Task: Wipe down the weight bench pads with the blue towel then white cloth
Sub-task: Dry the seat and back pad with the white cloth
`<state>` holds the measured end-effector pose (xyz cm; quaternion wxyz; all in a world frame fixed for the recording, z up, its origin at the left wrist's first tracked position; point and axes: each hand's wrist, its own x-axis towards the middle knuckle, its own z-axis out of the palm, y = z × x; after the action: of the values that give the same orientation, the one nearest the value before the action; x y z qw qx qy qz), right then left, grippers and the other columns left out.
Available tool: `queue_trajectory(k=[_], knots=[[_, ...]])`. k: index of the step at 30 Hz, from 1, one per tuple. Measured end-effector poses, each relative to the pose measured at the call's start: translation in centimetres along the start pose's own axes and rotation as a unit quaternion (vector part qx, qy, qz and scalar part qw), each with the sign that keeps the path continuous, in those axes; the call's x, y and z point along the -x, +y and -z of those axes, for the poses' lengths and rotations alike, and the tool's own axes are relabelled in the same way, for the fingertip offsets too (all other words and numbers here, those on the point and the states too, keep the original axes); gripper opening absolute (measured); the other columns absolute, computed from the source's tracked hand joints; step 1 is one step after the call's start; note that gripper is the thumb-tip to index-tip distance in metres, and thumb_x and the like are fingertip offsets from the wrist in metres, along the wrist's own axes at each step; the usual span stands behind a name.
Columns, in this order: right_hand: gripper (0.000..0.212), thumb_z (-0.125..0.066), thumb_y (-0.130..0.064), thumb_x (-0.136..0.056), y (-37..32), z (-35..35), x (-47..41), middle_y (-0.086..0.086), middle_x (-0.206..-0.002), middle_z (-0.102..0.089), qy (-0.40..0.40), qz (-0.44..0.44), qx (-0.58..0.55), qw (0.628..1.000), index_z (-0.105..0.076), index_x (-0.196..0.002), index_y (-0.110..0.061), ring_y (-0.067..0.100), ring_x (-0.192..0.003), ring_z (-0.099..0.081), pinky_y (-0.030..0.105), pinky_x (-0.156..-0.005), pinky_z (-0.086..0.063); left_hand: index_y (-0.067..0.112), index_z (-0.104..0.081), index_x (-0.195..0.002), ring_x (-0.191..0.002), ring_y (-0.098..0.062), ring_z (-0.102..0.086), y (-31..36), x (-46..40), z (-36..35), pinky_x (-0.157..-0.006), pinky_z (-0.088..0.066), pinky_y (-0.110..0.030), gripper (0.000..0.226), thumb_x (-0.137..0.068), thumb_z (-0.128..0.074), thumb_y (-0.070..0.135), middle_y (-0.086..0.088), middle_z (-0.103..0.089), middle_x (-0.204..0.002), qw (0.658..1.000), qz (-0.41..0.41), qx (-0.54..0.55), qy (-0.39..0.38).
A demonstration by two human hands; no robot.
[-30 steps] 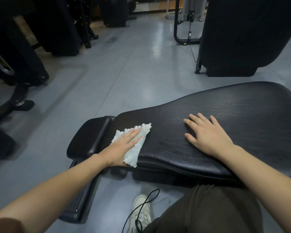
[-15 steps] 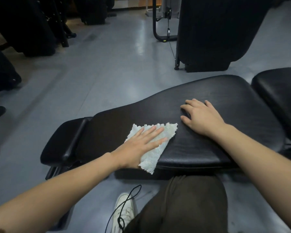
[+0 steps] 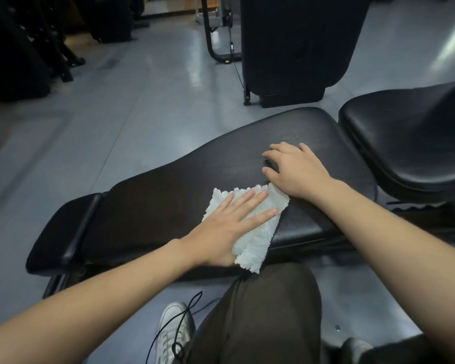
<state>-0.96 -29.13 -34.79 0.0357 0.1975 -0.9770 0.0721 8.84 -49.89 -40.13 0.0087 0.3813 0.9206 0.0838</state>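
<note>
Fingers (image 3: 258, 199) of my left hand (image 3: 221, 227) lie spread flat on the white cloth (image 3: 250, 243) mid-bench (image 3: 168, 195); right hand (image 3: 294, 172) braces, loosely open. Blue towel unseen, so I judge we're on the second pass.

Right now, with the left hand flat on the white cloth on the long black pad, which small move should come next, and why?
Probably lift the right hand off the long black bench pad. The fluffy white cloth, pressed flat under the left hand, already touches it, so it blocks wiping toward the pad's right end.
</note>
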Motion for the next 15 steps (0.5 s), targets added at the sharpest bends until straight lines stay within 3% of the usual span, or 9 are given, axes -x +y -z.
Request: queue_trajectory(k=[10, 15], knots=[[0.052, -0.037, -0.050, -0.102, 1.4, 1.3, 0.9, 0.000, -0.154, -0.044, 0.007, 0.006, 0.002, 1.000, -0.050, -0.145, -0.024, 0.017, -0.146, -0.029, 0.049, -0.119, -0.013, 0.036, -0.008, -0.161, -0.154, -0.019, 0.018, 2.9, -3.3, 0.2, -0.124, 0.002, -0.054, 0.108, -0.072, -0.069, 0.020, 0.003, 0.017, -0.168, 1.000, 0.015, 0.014, 0.004], [0.052, -0.037, -0.052, -0.102, 3.3, 1.8, 1.1, -0.001, -0.160, -0.034, -0.020, -0.005, 0.007, 1.000, -0.048, -0.147, -0.027, 0.018, -0.150, -0.020, 0.050, -0.121, -0.009, 0.039, -0.004, -0.160, -0.154, -0.018, 0.020, 4.1, -5.0, 0.3, -0.125, 0.004, -0.052, 0.108, -0.075, -0.069, 0.029, 0.003, 0.018, -0.168, 1.000, 0.013, 0.026, 0.006]])
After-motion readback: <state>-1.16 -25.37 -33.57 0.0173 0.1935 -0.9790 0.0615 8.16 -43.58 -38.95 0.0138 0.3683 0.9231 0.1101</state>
